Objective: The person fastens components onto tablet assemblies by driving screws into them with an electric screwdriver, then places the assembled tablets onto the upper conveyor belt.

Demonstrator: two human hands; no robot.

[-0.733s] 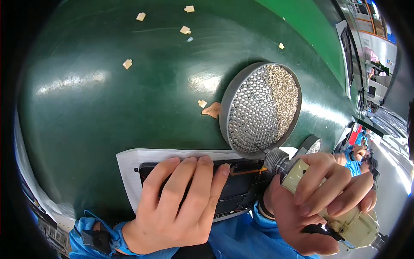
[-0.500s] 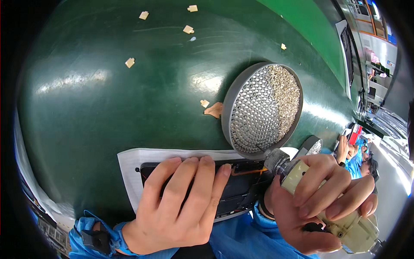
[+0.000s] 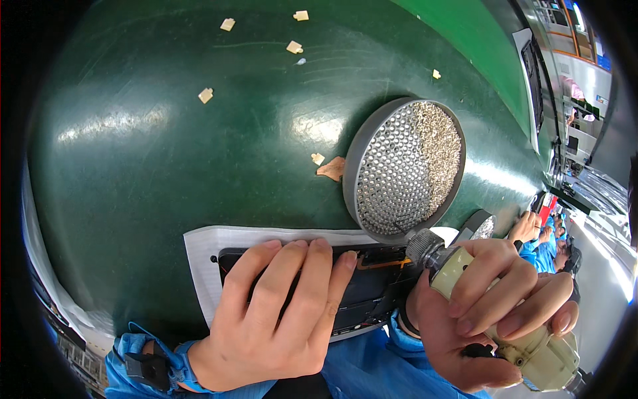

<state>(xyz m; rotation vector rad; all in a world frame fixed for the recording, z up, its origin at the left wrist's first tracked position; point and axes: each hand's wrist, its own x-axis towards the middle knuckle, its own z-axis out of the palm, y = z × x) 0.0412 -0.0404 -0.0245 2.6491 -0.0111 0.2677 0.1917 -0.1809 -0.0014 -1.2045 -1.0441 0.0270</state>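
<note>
My right hand (image 3: 492, 312) is wrapped round a cream-coloured electric screwdriver (image 3: 548, 362) with a grey knurled collar at its front. Its thin bit reaches over the near rim of a round grey screw dish (image 3: 350, 174). The dish has a dimpled metal floor, and small screws (image 3: 440, 149) are heaped along its right side. My left hand (image 3: 282, 312) rests palm down, fingers spread and slightly bent, on a flat black electronic device (image 3: 362, 289) with its inner parts showing. An orange strip (image 3: 385, 264) runs near the device's far edge. Both hands hide much of the device.
White paper (image 3: 203, 266) lies under the device on the green table (image 3: 166, 179). Several small cream tabs (image 3: 206, 96) and a brown scrap (image 3: 331, 169) are scattered beyond. A smaller dish (image 3: 480, 226) stands right of the screw dish. Another person's hand (image 3: 526, 227) shows farther right.
The view has shifted very slightly. Both my hands, the screwdriver and the dish hold nearly the same places. The other person's hand at the right has moved a little.
</note>
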